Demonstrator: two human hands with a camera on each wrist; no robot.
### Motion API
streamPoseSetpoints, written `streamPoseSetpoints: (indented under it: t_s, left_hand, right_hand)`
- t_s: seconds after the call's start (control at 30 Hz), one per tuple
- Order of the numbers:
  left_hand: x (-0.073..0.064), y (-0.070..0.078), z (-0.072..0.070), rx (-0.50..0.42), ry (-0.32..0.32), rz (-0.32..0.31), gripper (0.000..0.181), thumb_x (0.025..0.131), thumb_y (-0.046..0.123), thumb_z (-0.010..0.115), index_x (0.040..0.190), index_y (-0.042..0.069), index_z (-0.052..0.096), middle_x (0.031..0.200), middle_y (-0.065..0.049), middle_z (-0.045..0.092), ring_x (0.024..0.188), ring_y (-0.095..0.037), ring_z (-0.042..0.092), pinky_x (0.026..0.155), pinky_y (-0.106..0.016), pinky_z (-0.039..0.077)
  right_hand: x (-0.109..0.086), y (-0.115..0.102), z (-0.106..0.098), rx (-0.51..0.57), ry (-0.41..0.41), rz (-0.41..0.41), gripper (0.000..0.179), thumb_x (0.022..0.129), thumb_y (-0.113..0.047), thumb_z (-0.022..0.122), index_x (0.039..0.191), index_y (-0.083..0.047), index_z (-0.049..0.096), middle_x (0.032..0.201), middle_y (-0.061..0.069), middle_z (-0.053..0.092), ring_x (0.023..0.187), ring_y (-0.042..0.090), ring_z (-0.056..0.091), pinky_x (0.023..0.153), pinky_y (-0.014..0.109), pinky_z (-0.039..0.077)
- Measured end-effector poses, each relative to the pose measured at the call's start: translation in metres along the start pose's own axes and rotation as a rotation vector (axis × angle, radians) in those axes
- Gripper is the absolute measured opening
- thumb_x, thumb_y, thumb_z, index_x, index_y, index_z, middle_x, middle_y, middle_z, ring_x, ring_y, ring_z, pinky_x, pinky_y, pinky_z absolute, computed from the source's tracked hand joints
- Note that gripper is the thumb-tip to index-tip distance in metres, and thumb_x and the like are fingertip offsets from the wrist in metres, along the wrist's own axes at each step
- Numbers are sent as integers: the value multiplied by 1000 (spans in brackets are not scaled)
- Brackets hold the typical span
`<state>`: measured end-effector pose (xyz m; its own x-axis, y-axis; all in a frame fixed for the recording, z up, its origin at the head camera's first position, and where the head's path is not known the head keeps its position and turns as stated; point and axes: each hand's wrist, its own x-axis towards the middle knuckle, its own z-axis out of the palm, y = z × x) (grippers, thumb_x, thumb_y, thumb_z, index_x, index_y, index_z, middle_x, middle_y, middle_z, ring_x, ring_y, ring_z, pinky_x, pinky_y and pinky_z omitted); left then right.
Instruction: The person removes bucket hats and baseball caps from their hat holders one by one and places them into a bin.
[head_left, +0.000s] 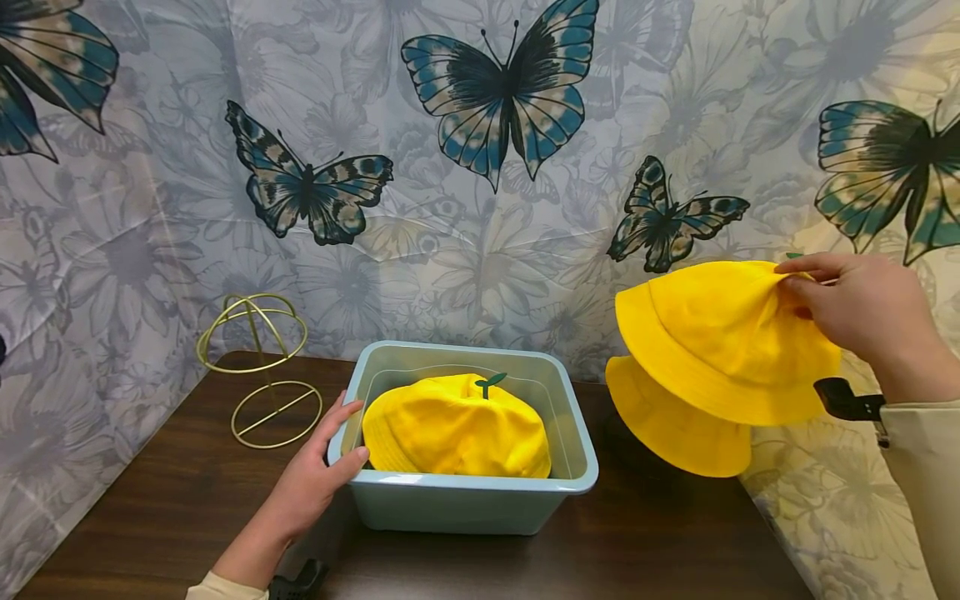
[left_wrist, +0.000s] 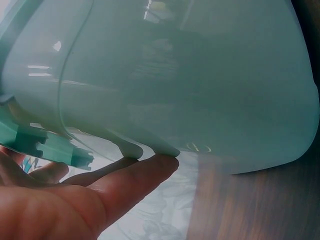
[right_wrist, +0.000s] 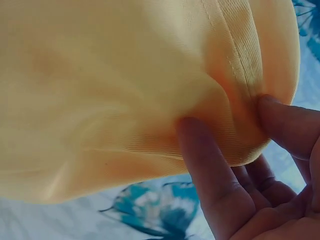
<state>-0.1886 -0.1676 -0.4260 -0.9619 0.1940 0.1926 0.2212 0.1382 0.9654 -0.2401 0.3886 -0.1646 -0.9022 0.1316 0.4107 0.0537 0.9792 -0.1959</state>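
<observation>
A pale blue-green plastic bin [head_left: 450,505] stands on the table, with a yellow bucket hat [head_left: 457,425] inside it, topped by a small green sprout [head_left: 489,384]. At the bin's left rim, my left hand [head_left: 318,467] holds on, thumb and a fingertip over the edge. Other fingers touch the outer wall [left_wrist: 165,90] in the left wrist view. Off to the right, my right hand [head_left: 870,304] pinches the crown of another yellow bucket hat [head_left: 720,333], its brim hanging down. Below and partly behind it is a further yellow hat [head_left: 675,433], its support hidden.
A gold wire hat stand [head_left: 255,358] rises at the table's back left. The dark wooden table [head_left: 172,500] ends close to the patterned butterfly cloth [head_left: 480,250] behind it and at the right.
</observation>
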Motion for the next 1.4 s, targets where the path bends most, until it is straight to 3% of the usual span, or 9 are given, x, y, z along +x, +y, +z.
streamPoseSetpoints:
  t_s: [0.23, 0.67, 0.9, 1.4]
  left_hand:
    - [0, -1, 0, 10, 3, -3, 61, 99, 17, 61, 153, 8, 34, 166, -9, 2, 148, -40, 1, 108, -67, 17]
    - [1, -1, 0, 9, 5, -5, 61, 99, 17, 60, 153, 7, 34, 166, -8, 2, 148, -39, 1, 109, -65, 17]
    - [0, 0, 1, 9, 6, -2, 61, 98, 16, 60, 153, 7, 33, 166, -9, 2, 148, -39, 1, 109, -64, 18]
    - [1, -2, -1, 24, -2, 1, 61, 99, 19, 60, 154, 9, 33, 166, -8, 2, 148, -40, 2, 108, -67, 18]
  right_hand:
    - [-7, -30, -8, 23, 32, -40, 41, 103, -29, 55, 121, 6, 65, 102, 30, 68, 88, 44, 57, 53, 39, 47]
    - [-14, -75, -12, 91, 56, -151, 37, 99, -32, 63, 120, -3, 71, 94, 18, 73, 87, 40, 65, 55, 32, 46]
    - [-18, -101, -8, 213, 21, -183, 33, 97, -29, 66, 119, -5, 73, 97, 17, 74, 82, 29, 72, 54, 12, 46]
    - [-36, -153, 12, 338, -15, -251, 25, 96, -24, 68, 115, -10, 75, 101, 15, 73, 83, 27, 72, 64, 19, 53]
